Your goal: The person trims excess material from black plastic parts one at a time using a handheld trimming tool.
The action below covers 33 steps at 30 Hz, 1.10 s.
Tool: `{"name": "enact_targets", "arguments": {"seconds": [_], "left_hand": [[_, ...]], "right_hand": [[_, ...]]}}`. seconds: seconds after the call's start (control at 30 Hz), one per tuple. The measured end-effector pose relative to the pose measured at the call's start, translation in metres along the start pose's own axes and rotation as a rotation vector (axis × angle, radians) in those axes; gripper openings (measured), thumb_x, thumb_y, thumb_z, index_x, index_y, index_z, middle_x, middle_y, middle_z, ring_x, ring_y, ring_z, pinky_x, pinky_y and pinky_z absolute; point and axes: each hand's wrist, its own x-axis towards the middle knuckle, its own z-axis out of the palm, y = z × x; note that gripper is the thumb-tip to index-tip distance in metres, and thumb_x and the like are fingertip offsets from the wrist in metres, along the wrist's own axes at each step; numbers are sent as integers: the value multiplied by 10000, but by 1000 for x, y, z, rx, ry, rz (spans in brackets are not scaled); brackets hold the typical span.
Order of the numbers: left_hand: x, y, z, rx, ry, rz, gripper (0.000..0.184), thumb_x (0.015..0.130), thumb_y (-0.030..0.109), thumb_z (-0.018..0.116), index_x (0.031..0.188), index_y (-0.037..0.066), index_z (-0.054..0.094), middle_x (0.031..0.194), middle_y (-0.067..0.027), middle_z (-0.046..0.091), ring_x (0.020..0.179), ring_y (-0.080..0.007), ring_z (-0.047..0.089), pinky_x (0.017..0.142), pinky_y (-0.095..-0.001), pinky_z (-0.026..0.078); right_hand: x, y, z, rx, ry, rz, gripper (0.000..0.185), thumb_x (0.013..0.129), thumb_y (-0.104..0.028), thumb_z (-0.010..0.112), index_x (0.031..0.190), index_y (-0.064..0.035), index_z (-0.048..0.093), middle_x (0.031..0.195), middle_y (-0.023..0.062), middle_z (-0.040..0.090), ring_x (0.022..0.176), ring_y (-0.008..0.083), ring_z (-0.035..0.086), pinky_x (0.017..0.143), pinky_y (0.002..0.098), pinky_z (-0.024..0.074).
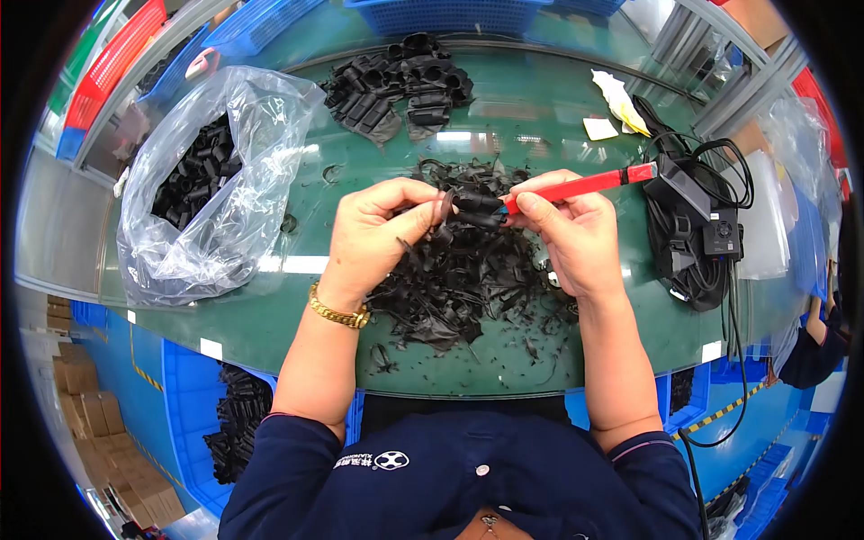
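Observation:
My left hand (385,229) pinches a black molded part (475,209) by its left end, between thumb and fingers. In my right hand (571,229) is a long red utility knife (585,184), its back end pointing up and right. The knife's front end meets the right side of the black part; the blade itself is mostly hidden by fingers. Directly below both hands lies a pile of black trimmings (459,283), thin strips and flakes, on the green table (315,346).
An open clear plastic bag (270,180) with small black parts stands at the left. Joined black moldings (387,90) lie at the back. Black cables and a device (693,225) sit at the right. A blue bin (189,405) is below the table edge.

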Motion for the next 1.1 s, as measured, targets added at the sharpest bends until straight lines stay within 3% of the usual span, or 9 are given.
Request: {"name": "enact_targets", "arguments": {"seconds": [0.17,0.23,0.3,0.4,0.5,0.6,0.73,0.97,1.1], "left_hand": [[-1,17,-36,26,112,108,37,881,50,635,877,16,648,801,13,646,681,-21,550,605,-173,448],[3,12,-27,421,-50,225,69,857,66,651,900,14,636,797,-23,651,703,-102,593,633,-235,481],[3,1,-17,901,-298,485,145,775,-8,638,910,47,640,998,-82,635,935,-276,584,833,-342,456],[-4,6,-4,1156,-246,539,206,752,-18,635,948,41,618,1091,-104,603,1019,-311,553,890,-367,429],[-1,16,11,1025,21,510,238,786,-9,643,1011,30,578,1114,-99,593,1018,-247,582,883,-343,442],[7,3,35,31,61,133,262,829,103,712,1019,29,548,1007,-52,612,877,-104,599,805,-276,482],[12,-12,37,-426,2,-53,168,862,51,662,995,42,562,921,-32,627,831,-104,601,787,-253,490],[8,-17,28,-712,15,-303,97,901,122,626,949,46,592,865,-41,640,752,-116,601,761,-308,520],[5,-16,28,-726,12,-305,95,903,139,627,908,47,603,840,-39,636,717,-111,595,747,-320,530]], "right_hand": [[12,-8,-39,32,194,-137,99,885,-50,626,945,28,630,919,104,652,830,166,642,748,320,550],[14,-6,-41,203,200,-100,124,895,-67,618,976,26,614,942,112,647,842,190,649,764,347,559],[11,-2,-32,299,185,-5,153,903,-84,610,1012,23,597,950,116,643,843,206,651,776,365,562],[8,-2,-26,348,156,50,162,917,-96,591,1025,24,590,955,115,638,865,217,650,784,371,560],[4,-1,-18,358,138,65,169,926,-112,582,1033,18,587,968,113,635,901,220,645,805,373,553],[0,1,-9,351,81,89,178,931,-122,575,1051,10,580,1006,121,630,938,217,635,840,390,540],[-5,4,-1,383,34,118,170,931,-123,573,1035,11,581,1008,120,631,946,219,634,839,391,538],[-5,-3,0,214,36,60,149,932,-108,567,1002,20,596,996,139,640,943,222,643,835,351,537],[-6,-2,3,98,26,-149,117,904,-30,584,998,39,598,1011,163,640,954,226,637,848,343,527]]}}
